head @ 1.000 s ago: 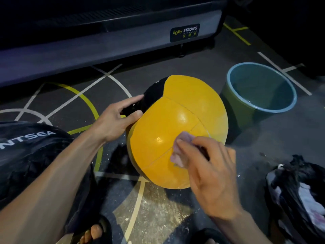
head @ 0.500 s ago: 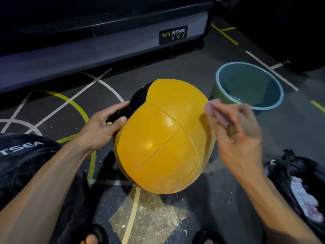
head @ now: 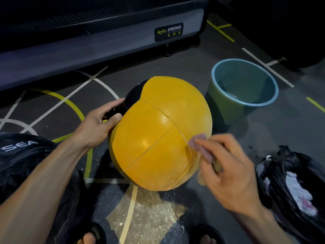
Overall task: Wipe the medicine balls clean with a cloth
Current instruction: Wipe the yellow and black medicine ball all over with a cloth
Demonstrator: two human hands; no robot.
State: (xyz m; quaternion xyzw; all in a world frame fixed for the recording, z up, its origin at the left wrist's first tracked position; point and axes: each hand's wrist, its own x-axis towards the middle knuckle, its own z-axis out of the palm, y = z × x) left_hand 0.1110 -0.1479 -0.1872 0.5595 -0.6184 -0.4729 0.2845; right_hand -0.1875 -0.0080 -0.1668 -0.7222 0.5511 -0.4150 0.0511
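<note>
A large yellow and black medicine ball (head: 154, 131) stands on the gym floor in front of me. My left hand (head: 98, 125) holds its upper left side, with the thumb on the yellow panel and the fingers on the black panel. My right hand (head: 226, 166) grips a small pinkish cloth (head: 197, 140) and presses it against the ball's lower right side. The hand is blurred by motion. Much of the cloth is hidden under the fingers.
A blue-rimmed green bucket (head: 221, 101) stands just right of the ball. A black bag (head: 297, 184) with white rags lies at the right. A black ball or bag (head: 21, 155) sits at my left. A treadmill base (head: 105, 43) runs behind. White dust covers the floor (head: 151, 212) near my sandalled feet.
My right hand with the cloth swept from the ball's front up to its upper right, then came down to the lower right side. My left hand kept its hold.
</note>
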